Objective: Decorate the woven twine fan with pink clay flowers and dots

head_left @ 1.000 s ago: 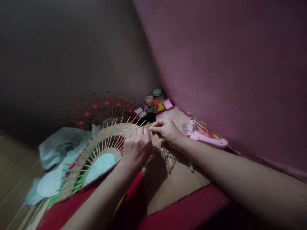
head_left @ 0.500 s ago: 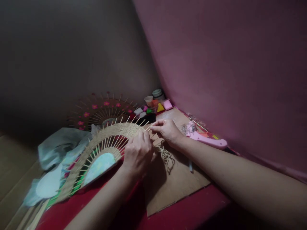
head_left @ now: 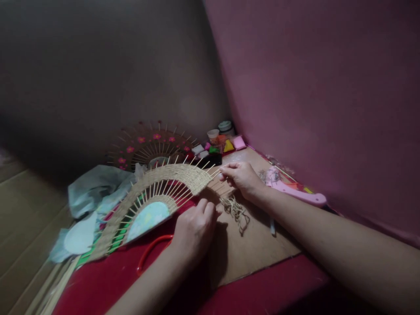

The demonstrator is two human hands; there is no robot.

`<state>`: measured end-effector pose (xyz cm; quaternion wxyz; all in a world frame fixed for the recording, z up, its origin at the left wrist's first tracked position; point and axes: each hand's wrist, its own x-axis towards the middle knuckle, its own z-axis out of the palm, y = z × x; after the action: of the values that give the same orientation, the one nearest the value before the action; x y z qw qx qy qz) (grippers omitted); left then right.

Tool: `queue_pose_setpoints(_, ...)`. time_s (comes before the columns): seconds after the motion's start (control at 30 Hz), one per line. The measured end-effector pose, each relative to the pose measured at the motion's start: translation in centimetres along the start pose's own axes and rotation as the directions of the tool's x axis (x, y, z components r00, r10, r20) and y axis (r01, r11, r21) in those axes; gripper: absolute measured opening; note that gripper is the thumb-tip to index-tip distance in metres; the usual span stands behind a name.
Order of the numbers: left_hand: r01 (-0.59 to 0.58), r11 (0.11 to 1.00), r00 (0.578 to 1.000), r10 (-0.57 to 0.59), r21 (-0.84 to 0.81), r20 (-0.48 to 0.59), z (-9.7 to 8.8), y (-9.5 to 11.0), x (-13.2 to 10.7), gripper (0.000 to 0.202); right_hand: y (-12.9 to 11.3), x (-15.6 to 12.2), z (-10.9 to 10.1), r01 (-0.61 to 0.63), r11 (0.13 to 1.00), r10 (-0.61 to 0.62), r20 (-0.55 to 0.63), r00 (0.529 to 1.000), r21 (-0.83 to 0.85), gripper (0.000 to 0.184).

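A half-round woven fan [head_left: 183,173] of thin sticks and twisted straw-coloured cord lies tilted before me, with a pale blue half-disc [head_left: 149,218] at its centre. My right hand [head_left: 241,178] pinches the end of a stick at the fan's right edge. Lower down and apart from the woven band, my left hand [head_left: 197,224] is closed with its fingers curled under; what they hold is hidden. A loose tangle of cord [head_left: 234,209] rests on the brown board [head_left: 256,249] beneath my hands. Beside my left wrist shows a red-orange loop [head_left: 147,253], probably a scissors handle.
Behind stands another fan with pink flowers [head_left: 141,140]. Several coloured packets [head_left: 229,146], a paper cup [head_left: 213,134] and a lidded jar [head_left: 225,127] fill the corner. Along the pink wall lies a pink-handled tool [head_left: 298,194]. Crumpled plastic [head_left: 88,186] is at left.
My left hand has come down off the fan's right edge, uncovering the band's end and the red-orange loop. My right hand keeps its pinch. The whole view has shifted slightly.
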<state>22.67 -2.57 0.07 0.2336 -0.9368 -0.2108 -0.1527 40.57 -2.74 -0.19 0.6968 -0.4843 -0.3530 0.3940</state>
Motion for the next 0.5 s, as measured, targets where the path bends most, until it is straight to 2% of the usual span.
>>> queue_pose_setpoints(0.17, 0.083, 0.994, 0.993, -0.077, -0.076, 0.086, 0.7, -0.2, 0.0, 0.015, 0.3, 0.3, -0.2, -0.023, 0.998, 0.022, -0.027, 0.999, -0.059, 0.012)
queue_pose_setpoints(0.33, 0.177, 0.967, 0.978, -0.152, -0.185, 0.141, 1.2, -0.9, -0.4, 0.017, -0.6, 0.2, -0.4, 0.026, 0.967, -0.03, -0.014, 0.999, -0.252, 0.013)
queue_pose_setpoints(0.43, 0.234, 0.948, 0.97, -0.214, -0.216, 0.115, 0.7, -1.9, -0.9, 0.023, -2.4, -0.4, -0.4, 0.129, 0.892, -0.081, 0.129, 0.988, -0.434, 0.015)
queue_pose_setpoints(0.5, 0.258, 0.938, 0.966, -0.247, -0.231, 0.078, 0.1, -2.8, -1.3, 0.027, -3.2, -1.2, -0.5, 0.224, 0.793, -0.079, 0.269, 0.96, -0.567, 0.017)
